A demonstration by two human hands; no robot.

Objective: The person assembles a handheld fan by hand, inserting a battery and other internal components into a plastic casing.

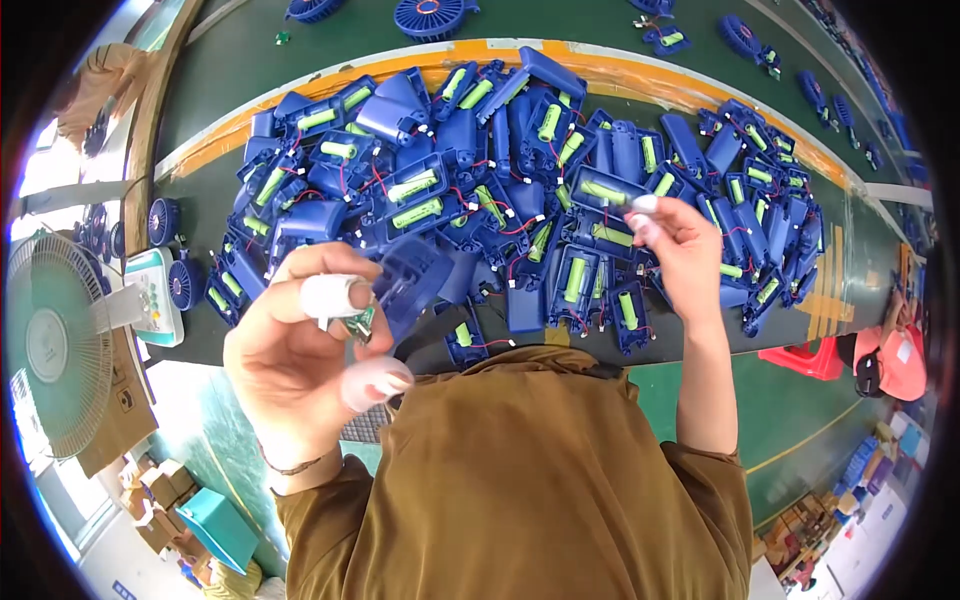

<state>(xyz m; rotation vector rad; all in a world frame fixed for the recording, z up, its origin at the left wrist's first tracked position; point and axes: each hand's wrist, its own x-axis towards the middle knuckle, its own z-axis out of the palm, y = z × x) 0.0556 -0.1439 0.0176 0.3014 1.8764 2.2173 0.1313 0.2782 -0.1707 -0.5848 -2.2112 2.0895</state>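
My left hand (300,345), with white covers on its fingertips, is raised near the table's front edge. Its fingers curl round a small green circuit board (361,322). Right beside these fingers is a blue plastic housing (412,280); I cannot tell whether the hand grips it too. My right hand (682,245) is over the pile, thumb and forefinger pinched together at the end of a blue housing with a green battery cell (604,192). What lies in the pinch is too small to make out.
A wide pile of blue housings (455,135) with green cells and red wires covers the table. Blue fan heads (428,15) lie beyond the yellow-taped ledge. At left stand a white tray (155,295) and a large fan (50,345). Another person (895,355) is at far right, near a red stool (805,360).
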